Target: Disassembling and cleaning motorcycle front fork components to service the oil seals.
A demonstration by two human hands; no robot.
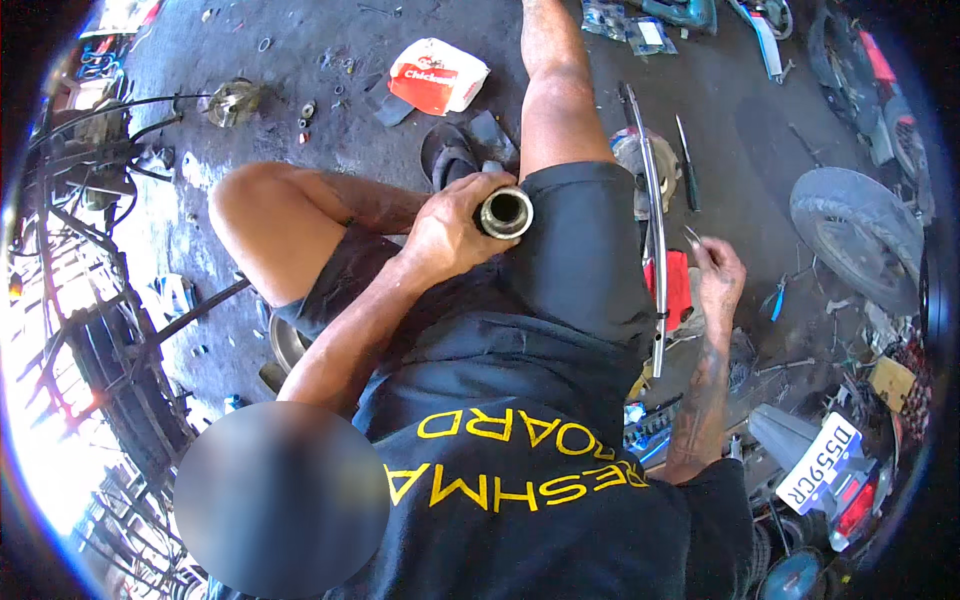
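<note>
Black shirt (550, 540) at six o'clock, I see left hand (448, 225) gripping metal tube (492, 224) at twelve, right hand (722, 272) pinching small piece (691, 236) at three: likely mid-fitting, needing alignment.

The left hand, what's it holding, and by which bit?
The left hand holds a metal tube, wrapped around its side near the open end.

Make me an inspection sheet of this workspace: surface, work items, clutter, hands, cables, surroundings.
Surface: dark floor, stained in patches.
Work items: metal tube, open end facing the camera; long metal rod to its right.
Clutter: red-and-white bag, pointed tool, small ring-like parts.
Hands: left hand grips the tube; right hand pinches a small thin piece, unidentifiable.
Cables: black cable-like line reaching a round metal part.
Surroundings: tire right; metal framework left.
</note>
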